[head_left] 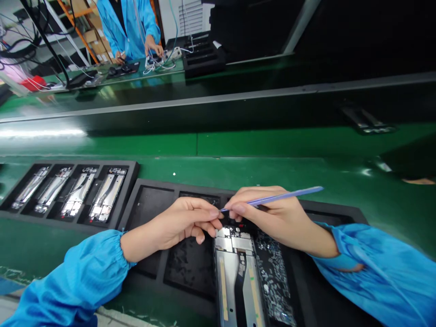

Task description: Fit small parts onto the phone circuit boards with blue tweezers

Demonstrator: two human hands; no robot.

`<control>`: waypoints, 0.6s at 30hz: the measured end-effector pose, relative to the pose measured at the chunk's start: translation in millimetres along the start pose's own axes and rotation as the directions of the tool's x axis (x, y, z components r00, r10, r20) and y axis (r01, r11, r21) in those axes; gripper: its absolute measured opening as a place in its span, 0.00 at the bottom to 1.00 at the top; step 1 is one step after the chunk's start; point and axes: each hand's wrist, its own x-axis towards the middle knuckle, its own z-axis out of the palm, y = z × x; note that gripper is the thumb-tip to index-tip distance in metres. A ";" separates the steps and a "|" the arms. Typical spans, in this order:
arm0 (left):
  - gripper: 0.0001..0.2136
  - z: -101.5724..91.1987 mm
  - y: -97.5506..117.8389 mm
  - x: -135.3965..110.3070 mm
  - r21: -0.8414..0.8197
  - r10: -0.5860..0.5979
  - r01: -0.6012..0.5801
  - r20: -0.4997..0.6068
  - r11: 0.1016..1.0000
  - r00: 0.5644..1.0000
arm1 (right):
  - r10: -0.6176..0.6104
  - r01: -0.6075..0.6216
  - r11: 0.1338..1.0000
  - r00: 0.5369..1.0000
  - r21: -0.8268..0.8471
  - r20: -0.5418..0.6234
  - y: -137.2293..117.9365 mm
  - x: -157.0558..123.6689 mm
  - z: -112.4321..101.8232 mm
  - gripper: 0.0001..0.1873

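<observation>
My right hand (272, 215) grips a slim purple pen-like tool (286, 195), its thin tip pointing left. At that tip, my left hand (180, 222) is closed, thumb and forefinger pinched together; whatever lies between them is too small to make out. Just below both hands is an opened phone (236, 277), with metal shields at its upper end and a black flex cable down the middle. It rests over a black foam tray (146, 263). Right of the phone, a compartment holds many small clear and dark pieces (274, 277).
To the left, another black foam tray (134, 175) holds several opened phones (107, 195). A dark phone-like part (368, 120) lies at the far right on the green bench (259, 170). Across a raised ledge (190, 104), a co-worker in blue (127, 27) handles cabled devices.
</observation>
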 end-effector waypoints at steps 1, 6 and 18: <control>0.12 -0.6 -0.6 0.2 -0.021 -0.010 0.010 0.001 1.000 1.000 | -0.015 0.015 1.000 1.000 -0.012 0.002 -1.0 0.6 -0.5 0.11; 0.10 -1.8 -1.0 1.2 -0.073 -0.026 0.025 -0.019 0.997 0.999 | -0.023 0.026 0.997 0.999 -0.067 0.036 -3.5 0.1 -2.2 0.08; 0.04 2.9 -8.0 3.4 0.116 0.166 -0.150 -0.140 0.982 0.976 | -0.251 0.285 0.935 0.953 -0.211 0.170 -0.6 -4.5 -3.4 0.08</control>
